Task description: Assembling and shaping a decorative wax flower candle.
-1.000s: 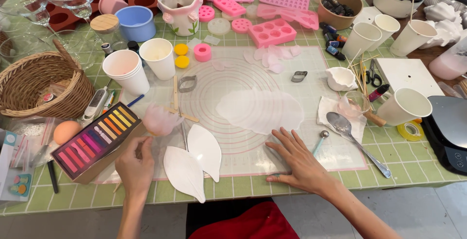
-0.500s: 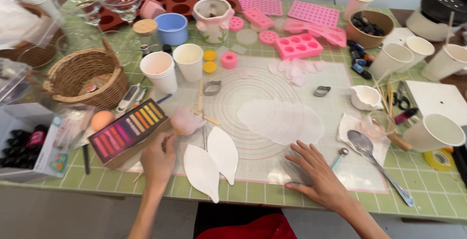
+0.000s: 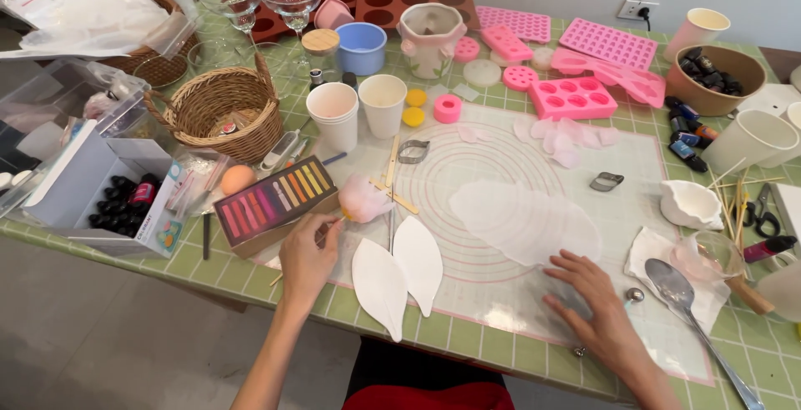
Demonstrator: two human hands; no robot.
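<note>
The left hand (image 3: 307,258) pinches a thin stick bearing a pink flower (image 3: 360,200), just right of the flat box of coloured chalk bars (image 3: 271,203); the right hand (image 3: 594,310) lies flat, fingers spread, on the translucent mat (image 3: 501,235)

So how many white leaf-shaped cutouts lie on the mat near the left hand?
2. One leaf-shaped cutout lies just right of the left hand; the second cutout lies beside it, their edges touching or nearly so. None looks hidden.

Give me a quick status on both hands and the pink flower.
Left hand pinching the stick of the pink flower. Right hand flat on the mat, empty. White petals between them.
</note>
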